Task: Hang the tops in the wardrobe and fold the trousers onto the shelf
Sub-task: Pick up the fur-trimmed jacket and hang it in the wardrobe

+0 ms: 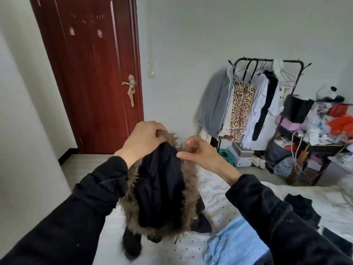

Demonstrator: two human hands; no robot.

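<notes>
A dark garment with a brown fur trim (162, 188) is held up at the centre of the frame, above a bed (215, 190) covered in a white dotted sheet. The left hand (142, 141) is curled over the top of the fur edge and grips it; the right hand (200, 153), just beside it, is seen with fingers bent and thumb extended against the fur, though whether the trim is actually pinched cannot be told. Both arms are clothed in black sleeves (99, 190). The garment's lower end hangs down to the sheet. At the lower right of the frame a light blue knitted item (235, 243) lies on the bed, and further right a black garment (303, 209) is spread on the covers. In the upper left a dark red door (91, 73) with a metal handle is shown closed. At the right, a black clothes rail (265, 61) against the wall carries hung tops, among them a leopard-print piece (241, 109). Beside the rail, at the far right edge, a dark surface (313, 145) is piled with bags and assorted items.
</notes>
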